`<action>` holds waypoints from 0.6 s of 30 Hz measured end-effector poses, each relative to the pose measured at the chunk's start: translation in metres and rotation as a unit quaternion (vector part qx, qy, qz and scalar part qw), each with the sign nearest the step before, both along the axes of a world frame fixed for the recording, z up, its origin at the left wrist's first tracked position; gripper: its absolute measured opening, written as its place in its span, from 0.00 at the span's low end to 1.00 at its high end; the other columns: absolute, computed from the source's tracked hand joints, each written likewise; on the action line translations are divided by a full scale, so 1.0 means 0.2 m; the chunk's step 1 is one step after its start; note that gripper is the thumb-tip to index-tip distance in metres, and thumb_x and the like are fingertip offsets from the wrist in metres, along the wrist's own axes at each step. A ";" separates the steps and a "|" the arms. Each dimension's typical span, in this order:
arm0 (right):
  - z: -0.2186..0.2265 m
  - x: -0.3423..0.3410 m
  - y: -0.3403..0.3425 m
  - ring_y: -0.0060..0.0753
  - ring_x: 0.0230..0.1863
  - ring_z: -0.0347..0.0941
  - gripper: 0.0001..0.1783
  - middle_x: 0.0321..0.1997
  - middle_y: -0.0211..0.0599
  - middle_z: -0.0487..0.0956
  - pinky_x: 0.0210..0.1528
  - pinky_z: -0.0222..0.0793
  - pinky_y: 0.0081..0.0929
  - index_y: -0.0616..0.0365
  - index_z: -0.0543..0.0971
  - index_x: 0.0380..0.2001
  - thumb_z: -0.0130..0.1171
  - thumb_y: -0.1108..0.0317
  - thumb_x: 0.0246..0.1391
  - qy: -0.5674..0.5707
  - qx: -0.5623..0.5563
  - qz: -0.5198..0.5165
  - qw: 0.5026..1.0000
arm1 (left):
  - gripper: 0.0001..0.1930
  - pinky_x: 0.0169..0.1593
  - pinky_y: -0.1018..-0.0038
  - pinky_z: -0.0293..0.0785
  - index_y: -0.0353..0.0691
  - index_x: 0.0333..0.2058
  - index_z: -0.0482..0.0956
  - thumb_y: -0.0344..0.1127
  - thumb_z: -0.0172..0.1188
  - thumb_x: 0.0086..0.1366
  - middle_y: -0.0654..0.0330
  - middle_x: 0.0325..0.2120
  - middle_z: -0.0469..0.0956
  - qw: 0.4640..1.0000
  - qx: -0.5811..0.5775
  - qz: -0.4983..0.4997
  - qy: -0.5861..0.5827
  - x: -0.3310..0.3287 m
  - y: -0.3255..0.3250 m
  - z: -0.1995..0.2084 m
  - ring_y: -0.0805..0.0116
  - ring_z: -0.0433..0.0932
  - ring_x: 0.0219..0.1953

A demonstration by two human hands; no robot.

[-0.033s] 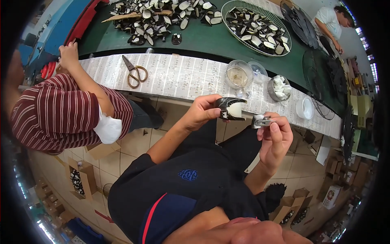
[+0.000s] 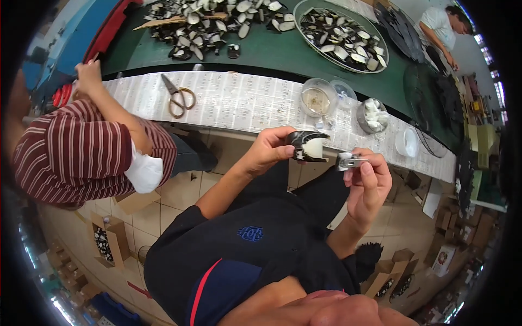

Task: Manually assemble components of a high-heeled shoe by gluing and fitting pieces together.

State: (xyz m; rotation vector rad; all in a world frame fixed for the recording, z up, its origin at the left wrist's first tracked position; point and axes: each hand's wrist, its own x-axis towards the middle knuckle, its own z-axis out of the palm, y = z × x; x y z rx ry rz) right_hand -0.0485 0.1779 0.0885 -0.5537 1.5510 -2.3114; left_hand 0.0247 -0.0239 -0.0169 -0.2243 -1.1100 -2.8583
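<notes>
My left hand (image 2: 267,150) is closed on the left end of a curved black piece (image 2: 300,138) with a white inner face, perhaps a shoe part. The open side of the piece points to the right. My right hand (image 2: 369,182) pinches a small metal clip (image 2: 356,162), which has a white wad (image 2: 343,157), like cotton, at its left end. A short gap separates the wad from the black piece. Both hands are held up in front of the near edge of the paper-covered bench (image 2: 244,103). My right fingertips partly hide the clip.
Scissors (image 2: 177,96), a clear tub (image 2: 316,99), a container of white wads (image 2: 373,117) and a white cup (image 2: 406,142) stand on the bench. Beyond lie a heap of black-and-white pieces (image 2: 201,32) and a filled basket (image 2: 295,16). A person in a striped shirt (image 2: 81,146) works at left.
The bench and its things sit very slightly further left in the picture. My hands and what they hold have barely moved.
</notes>
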 end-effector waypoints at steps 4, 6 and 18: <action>0.02 -0.01 -0.04 0.18 0.27 0.68 0.06 0.41 0.43 0.77 0.29 0.64 0.15 0.67 0.76 0.36 0.55 0.76 0.56 0.012 0.083 -0.008 0.996 | 0.24 0.44 0.72 0.76 0.27 0.48 0.71 0.34 0.65 0.57 0.55 0.37 0.78 0.994 -0.040 0.075 -0.062 0.08 0.01 0.00 0.68 0.78 0.39; 0.05 0.03 -0.03 0.17 0.29 0.68 0.06 0.41 0.40 0.77 0.31 0.65 0.15 0.67 0.75 0.37 0.55 0.79 0.55 0.052 0.100 -0.019 0.993 | 0.23 0.44 0.72 0.76 0.27 0.48 0.72 0.33 0.65 0.56 0.54 0.37 0.78 0.996 -0.036 0.064 -0.046 0.08 0.00 0.04 0.67 0.79 0.38; 0.07 0.09 -0.04 0.29 0.28 0.75 0.08 0.37 0.45 0.79 0.28 0.71 0.22 0.66 0.77 0.32 0.62 0.80 0.46 0.359 0.303 -0.085 0.878 | 0.20 0.46 0.72 0.69 0.31 0.43 0.78 0.33 0.70 0.53 0.55 0.39 0.76 0.990 -0.142 0.018 0.009 -0.05 0.05 0.08 0.67 0.73 0.42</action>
